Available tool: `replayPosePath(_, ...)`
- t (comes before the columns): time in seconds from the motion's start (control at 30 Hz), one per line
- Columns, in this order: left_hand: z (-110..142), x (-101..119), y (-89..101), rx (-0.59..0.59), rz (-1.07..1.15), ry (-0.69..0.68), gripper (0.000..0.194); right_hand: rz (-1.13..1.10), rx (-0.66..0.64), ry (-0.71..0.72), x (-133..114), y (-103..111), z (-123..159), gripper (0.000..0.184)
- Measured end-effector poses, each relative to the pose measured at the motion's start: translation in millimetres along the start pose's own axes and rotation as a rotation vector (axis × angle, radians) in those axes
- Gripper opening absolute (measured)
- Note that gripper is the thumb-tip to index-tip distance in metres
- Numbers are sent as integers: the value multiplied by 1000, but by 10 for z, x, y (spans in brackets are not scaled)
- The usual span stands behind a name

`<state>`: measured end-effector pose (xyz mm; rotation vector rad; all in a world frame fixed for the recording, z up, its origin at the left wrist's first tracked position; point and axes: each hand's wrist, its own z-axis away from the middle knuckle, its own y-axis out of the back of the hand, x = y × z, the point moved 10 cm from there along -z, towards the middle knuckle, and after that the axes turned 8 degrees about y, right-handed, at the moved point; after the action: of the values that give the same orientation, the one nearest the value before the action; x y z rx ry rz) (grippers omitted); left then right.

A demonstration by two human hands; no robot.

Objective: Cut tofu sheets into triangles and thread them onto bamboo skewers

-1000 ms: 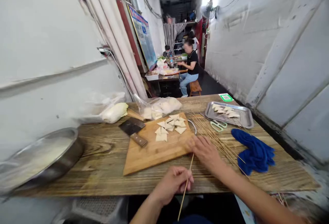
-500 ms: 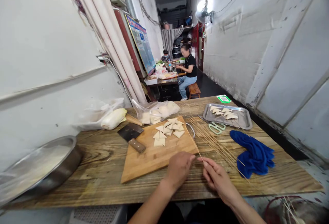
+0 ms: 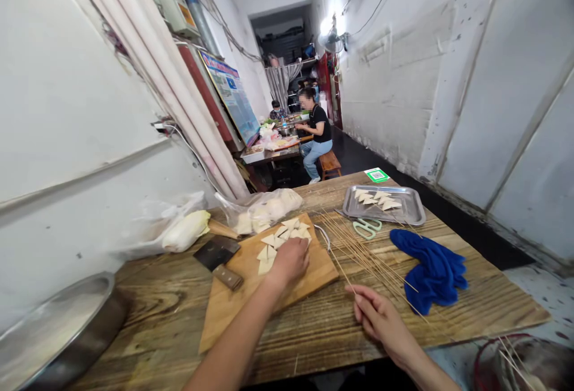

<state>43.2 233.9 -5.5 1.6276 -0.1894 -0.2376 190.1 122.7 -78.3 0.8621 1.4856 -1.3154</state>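
My left hand (image 3: 292, 259) is over the wooden cutting board (image 3: 264, 298), fingers curled down at the near edge of a cluster of pale triangular slices (image 3: 281, 232) that look like tofu. Its fingertips are mostly hidden, so what they pinch does not show. My right hand (image 3: 374, 313) grips the lower end of a thin wooden skewer (image 3: 343, 268) between thumb and fingers, in front of the board's right corner. That skewer points away from me and slants up to the left. A cleaver (image 3: 228, 277) lies across the board's left edge.
Loose skewers (image 3: 365, 250), green-handled scissors (image 3: 368, 228) and a blue cloth (image 3: 430, 271) lie to the right. Behind them, a metal tray (image 3: 410, 208) holds more slices. A plastic bag (image 3: 269, 205) is behind the board; a metal basin (image 3: 96, 313) is at left. A person (image 3: 317, 131) sits further back.
My left hand has moved from beside the right hand, up and left to the slices on the board. The right hand still holds the skewer. The view has shifted slightly.
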Motion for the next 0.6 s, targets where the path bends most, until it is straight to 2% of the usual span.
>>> replayPosePath(0.1,-37,-91,17,6,-30,103,30,-5,-8,-8,19,2,1,49)
replayPosePath(0.2,-38,-146,-21,-16,-72,180,28,9,-18,-7,32,4,5,48)
replayPosePath(0.43,96,-159,-44,-57,-16,182,29,51,48,44,-47,49,10,47)
replayPosePath(0.5,154,-218,-10,-2,88,188,29,81,70,66,-78,50,21,46)
replayPosePath(0.6,263,-334,46,152,327,177,28,153,44,108,-120,-9,43,45)
